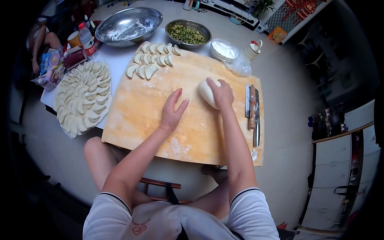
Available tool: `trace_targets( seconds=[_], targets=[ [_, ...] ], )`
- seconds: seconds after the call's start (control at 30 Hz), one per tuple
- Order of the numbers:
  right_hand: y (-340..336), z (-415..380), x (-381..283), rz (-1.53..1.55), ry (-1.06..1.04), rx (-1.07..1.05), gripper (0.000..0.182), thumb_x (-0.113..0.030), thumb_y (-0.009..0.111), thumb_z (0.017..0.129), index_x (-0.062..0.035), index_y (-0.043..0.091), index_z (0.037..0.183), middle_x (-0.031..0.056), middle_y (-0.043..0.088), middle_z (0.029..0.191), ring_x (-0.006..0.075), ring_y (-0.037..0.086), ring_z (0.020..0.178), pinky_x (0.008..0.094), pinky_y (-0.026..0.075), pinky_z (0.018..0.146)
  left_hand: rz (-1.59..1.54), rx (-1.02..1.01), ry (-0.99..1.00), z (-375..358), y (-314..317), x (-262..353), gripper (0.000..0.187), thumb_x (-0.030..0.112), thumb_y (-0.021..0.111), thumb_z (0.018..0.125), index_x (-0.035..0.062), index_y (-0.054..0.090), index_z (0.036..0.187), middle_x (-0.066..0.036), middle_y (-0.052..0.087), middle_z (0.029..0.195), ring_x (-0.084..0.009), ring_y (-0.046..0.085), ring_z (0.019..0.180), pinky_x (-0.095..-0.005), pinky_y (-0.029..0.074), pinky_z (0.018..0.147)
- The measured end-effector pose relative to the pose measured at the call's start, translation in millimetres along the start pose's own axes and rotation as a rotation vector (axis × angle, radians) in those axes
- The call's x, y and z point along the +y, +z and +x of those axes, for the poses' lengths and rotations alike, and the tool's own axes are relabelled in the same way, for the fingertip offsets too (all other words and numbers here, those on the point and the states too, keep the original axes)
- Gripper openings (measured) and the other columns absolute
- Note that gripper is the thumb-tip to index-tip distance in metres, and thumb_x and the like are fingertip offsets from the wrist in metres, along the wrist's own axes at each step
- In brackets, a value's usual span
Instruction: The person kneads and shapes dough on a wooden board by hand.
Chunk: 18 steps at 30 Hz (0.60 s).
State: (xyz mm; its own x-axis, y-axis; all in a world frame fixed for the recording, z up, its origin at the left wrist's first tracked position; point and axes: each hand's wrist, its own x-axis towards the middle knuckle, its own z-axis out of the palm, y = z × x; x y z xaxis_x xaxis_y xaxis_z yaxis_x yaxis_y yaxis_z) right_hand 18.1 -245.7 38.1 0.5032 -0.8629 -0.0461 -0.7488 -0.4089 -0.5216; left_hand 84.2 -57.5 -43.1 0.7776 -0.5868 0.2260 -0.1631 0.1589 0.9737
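A smooth white lump of dough point(207, 93) lies on the right half of the wooden board point(136, 108). My right hand point(222, 93) grips its right side, thumb and fingers round it. My left hand point(174, 111) is over the middle of the board, fingers apart and holding nothing, a short way left of the dough. Rows of folded dumplings point(150, 71) sit at the board's back left. At the right edge lie a rolling pin point(252, 107) and a knife point(257, 132) side by side. Flour is dusted near the front edge.
Many dumplings fill a round tray point(82, 98) at the left. Behind the board stand a large metal bowl point(129, 26), a bowl of green filling point(186, 33), a flour bowl point(225, 49) and a white jar point(253, 50). A bottle point(86, 39) and a seated person point(40, 42) are back left.
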Motion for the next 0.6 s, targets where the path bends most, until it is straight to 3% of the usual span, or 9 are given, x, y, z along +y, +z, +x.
trace_targets(
  seconds=[0.07,0.2,0.27,0.3,0.37,0.5,0.53,0.6],
  targets=[
    [-3,19,-10,0.034,0.12,-0.016,0.076,-0.066,0.057,0.084,-0.0086,0.061,0.133,0.0175,0.057,0.137,0.0335,0.049,0.13,0.0487,0.039,0.106,0.0,0.018,0.023,2,0,-5,0.053,0.02,0.065,0.095,-0.0028,0.048,0.139,-0.016,0.054,0.138,-0.0252,0.052,0.13,-0.0359,0.04,0.109],
    [24,18,29,0.185,-0.275,0.076,0.066,-0.059,0.058,0.088,-0.0139,0.06,0.136,0.0157,0.057,0.139,0.0351,0.048,0.131,0.0478,0.037,0.108,0.056,0.048,0.08,3,2,-7,0.057,0.028,0.068,0.092,-0.0041,0.05,0.136,-0.019,0.056,0.134,-0.0287,0.055,0.124,-0.0368,0.043,0.105],
    [36,-23,37,0.042,-0.433,0.248,0.067,-0.054,0.062,0.088,-0.0122,0.054,0.14,0.0168,0.051,0.143,0.036,0.044,0.134,0.0494,0.033,0.11,0.081,0.053,0.091,2,3,-6,0.057,0.029,0.068,0.092,-0.0043,0.051,0.136,-0.02,0.056,0.133,-0.0299,0.055,0.124,-0.0365,0.043,0.106],
    [44,-45,44,-0.05,-0.528,0.326,0.074,-0.05,0.065,0.087,-0.0092,0.045,0.145,0.0197,0.041,0.149,0.0394,0.037,0.137,0.0527,0.028,0.112,0.084,0.057,0.094,2,3,-7,0.058,0.03,0.068,0.092,-0.0045,0.051,0.136,-0.021,0.056,0.134,-0.0305,0.055,0.125,-0.0365,0.043,0.106],
    [30,-97,39,-0.198,-0.555,0.287,0.08,-0.047,0.067,0.086,-0.0054,0.038,0.148,0.0222,0.032,0.152,0.0452,0.031,0.138,0.054,0.025,0.112,0.086,0.058,0.096,2,4,-8,0.058,0.031,0.067,0.093,-0.0048,0.051,0.136,-0.022,0.056,0.134,-0.0313,0.054,0.125,-0.0366,0.043,0.107],
    [4,-159,33,-0.225,-0.45,0.187,0.08,-0.047,0.071,0.083,-0.0048,0.043,0.144,0.0232,0.034,0.151,0.0445,0.031,0.138,0.0638,0.022,0.109,0.095,0.066,0.117,4,1,-14,0.058,0.032,0.067,0.093,-0.0049,0.051,0.136,-0.023,0.055,0.136,-0.0323,0.054,0.126,-0.0373,0.042,0.107],
    [1,-160,31,-0.26,-0.575,0.366,0.076,-0.047,0.073,0.08,-0.0097,0.049,0.142,0.0211,0.035,0.151,0.0435,0.032,0.139,0.0673,0.024,0.107,0.096,0.071,0.118,3,3,-15,0.058,0.032,0.067,0.093,-0.0049,0.051,0.136,-0.023,0.055,0.136,-0.0326,0.054,0.127,-0.0375,0.042,0.107],
    [-1,-133,29,-0.368,-0.719,0.373,0.075,-0.047,0.074,0.079,-0.0145,0.051,0.141,0.0191,0.036,0.152,0.0425,0.031,0.14,0.0667,0.026,0.107,0.063,0.073,0.097,1,4,-14,0.058,0.031,0.067,0.093,-0.0048,0.051,0.135,-0.022,0.055,0.136,-0.0321,0.054,0.126,-0.0374,0.042,0.107]
  ],
)
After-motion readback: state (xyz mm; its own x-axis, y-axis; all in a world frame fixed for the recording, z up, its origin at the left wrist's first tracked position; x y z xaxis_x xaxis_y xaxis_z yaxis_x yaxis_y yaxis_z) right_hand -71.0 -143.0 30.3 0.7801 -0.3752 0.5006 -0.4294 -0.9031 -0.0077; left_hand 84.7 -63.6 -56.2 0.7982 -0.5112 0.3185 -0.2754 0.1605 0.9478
